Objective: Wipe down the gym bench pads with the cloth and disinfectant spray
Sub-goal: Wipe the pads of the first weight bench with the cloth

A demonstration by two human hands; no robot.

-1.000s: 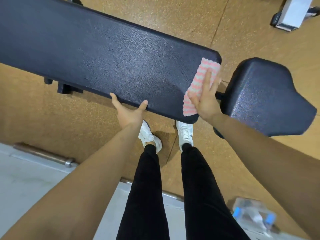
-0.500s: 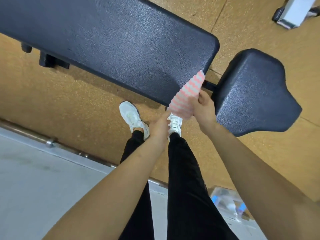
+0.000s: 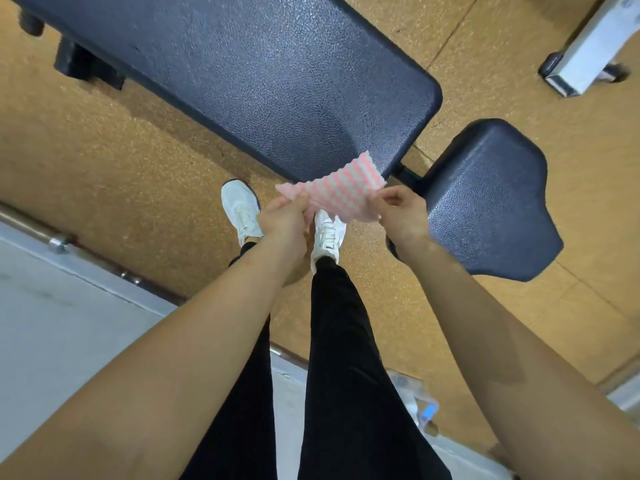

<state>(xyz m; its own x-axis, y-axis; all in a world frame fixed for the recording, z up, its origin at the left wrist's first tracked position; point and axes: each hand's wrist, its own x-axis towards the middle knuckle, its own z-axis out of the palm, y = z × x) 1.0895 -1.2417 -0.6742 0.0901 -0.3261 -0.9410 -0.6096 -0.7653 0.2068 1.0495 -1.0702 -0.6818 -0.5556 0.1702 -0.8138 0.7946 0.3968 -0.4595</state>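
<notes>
Spray bottle [image 3: 420,405], probably: blurred clear shape with blue part, on floor by right leg. Cloth [image 3: 337,195], pink-and-white striped, held in air above white sneakers [image 3: 242,209], off both pads. Left hand [image 3: 284,220] pinches cloth's left edge, fingers curled; right hand [image 3: 401,216] pinches right edge. Beyond: long back pad [image 3: 259,74], dark, textured. Seat pad [image 3: 485,195] just right of it. White metal frame [image 3: 585,50] far right on tan floor [image 3: 104,161].

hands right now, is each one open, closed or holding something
Left hand: closed, pinching the left end of the pink-and-white striped waffle cloth.
Right hand: closed, pinching the same cloth's right end.
</notes>
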